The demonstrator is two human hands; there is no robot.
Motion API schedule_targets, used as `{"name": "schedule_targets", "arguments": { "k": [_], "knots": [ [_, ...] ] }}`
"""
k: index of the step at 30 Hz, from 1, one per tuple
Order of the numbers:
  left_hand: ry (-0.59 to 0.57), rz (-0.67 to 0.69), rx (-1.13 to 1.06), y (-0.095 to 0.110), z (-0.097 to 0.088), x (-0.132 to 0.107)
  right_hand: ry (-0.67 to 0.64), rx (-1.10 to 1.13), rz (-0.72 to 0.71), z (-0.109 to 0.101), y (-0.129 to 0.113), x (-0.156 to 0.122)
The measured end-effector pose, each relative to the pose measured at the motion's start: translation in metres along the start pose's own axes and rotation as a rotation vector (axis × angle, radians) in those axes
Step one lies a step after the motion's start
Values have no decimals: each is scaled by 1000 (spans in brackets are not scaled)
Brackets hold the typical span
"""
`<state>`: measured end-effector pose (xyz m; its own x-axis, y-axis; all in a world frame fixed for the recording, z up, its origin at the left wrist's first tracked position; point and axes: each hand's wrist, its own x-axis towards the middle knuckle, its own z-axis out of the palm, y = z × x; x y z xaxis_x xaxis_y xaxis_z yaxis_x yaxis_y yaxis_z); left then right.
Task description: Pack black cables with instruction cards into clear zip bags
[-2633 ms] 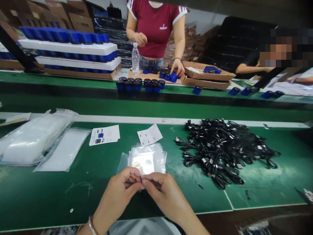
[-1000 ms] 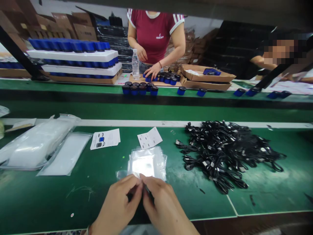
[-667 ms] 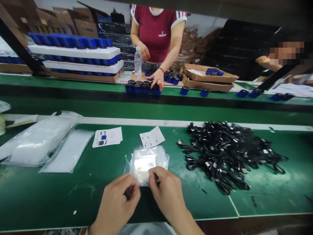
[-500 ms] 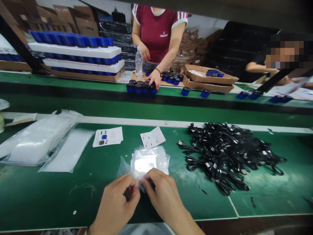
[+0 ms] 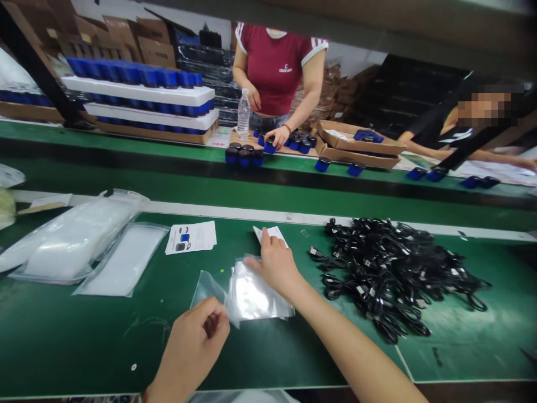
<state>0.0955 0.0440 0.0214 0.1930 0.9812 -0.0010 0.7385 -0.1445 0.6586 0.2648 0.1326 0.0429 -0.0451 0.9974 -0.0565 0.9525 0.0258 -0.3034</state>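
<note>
The left hand (image 5: 188,347) has its fingers curled shut on a clear plastic bag (image 5: 207,291), just left of the stack of bags (image 5: 260,294). The right hand (image 5: 274,266), fingers open, touches a white card (image 5: 271,234) just beyond the stack. Many bags lie stacked, and black cables (image 5: 394,274) sit in a heap right of the stack, none in either hand.

Near centre, a stack of clear glossy plastic film bags (image 5: 260,294) was recorded. Far of it, a matt white paper card (image 5: 282,239) and a smooth white printed paper leaflet (image 5: 191,237) were noted. To the right, black matt cables (image 5: 390,274) were seen on a smooth, scuffed green bench mat (image 5: 84,336).
</note>
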Motion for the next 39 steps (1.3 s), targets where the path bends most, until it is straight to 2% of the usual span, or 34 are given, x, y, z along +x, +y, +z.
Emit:
{"name": "schedule_targets", "arguments": {
  "k": [3, 10, 19, 22, 24, 27, 29, 30, 32, 33, 39],
  "knots": [
    [-11, -23, -20, -2, -1, 0, -9, 21, 44, -5, 4, 7],
    [2, -34, -74, -2, -1, 2, -91, 183, 42, -21, 18, 17],
    [-7, -76, -134, -1, 1, 2, -194, 478, 2, -12, 51, 40],
    [-51, -160, -286, -3, -1, 4, -177, 522, -19, -14, 56, 42],
    [-73, -240, -417, -3, -2, 8, -94, 521, -13, -19, 53, 34],
    [-12, -339, -578, -3, -5, 16, 94, 505, -18, -26, 37, 1],
    [65, -382, -684, -3, -7, 22, 154, 518, -86, -26, 22, -31],
    [105, -391, -719, -2, -7, 25, 161, 539, -180, -23, 14, -46],
    [179, -371, -714, 0, -6, 27, 136, 559, -301, -14, 1, -72],
    [216, -350, -686, 1, -5, 28, 142, 566, -315, -8, -5, -81],
    [446, -232, -423, 12, 1, 27, 302, 732, -230, 24, -21, -97]
  ]
}}
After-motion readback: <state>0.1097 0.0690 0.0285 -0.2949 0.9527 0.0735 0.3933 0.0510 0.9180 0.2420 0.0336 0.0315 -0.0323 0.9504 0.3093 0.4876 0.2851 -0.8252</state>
